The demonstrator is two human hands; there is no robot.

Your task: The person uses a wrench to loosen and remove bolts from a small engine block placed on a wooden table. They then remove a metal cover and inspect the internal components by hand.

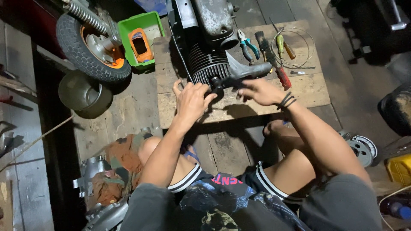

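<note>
Two bare hands were counted, the left hand [191, 99] and the right hand [259, 91]. One grey finned metal engine [209, 40] was seen on one low wooden table [308, 87]. One pair of teal-handled pliers [247, 44] was counted, along with three screwdrivers: one red-handled [282, 77], one yellow-green-handled [279, 43] and one amber-handled [289, 50]. One rubber-tyred wheel with an orange hub [92, 49], one green plastic tray [141, 37] and one round dark metal bowl [84, 93] were noted.

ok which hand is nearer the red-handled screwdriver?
Right. The right hand sits just beside the red-handled screwdriver; the left hand is further away, on the engine.
</note>
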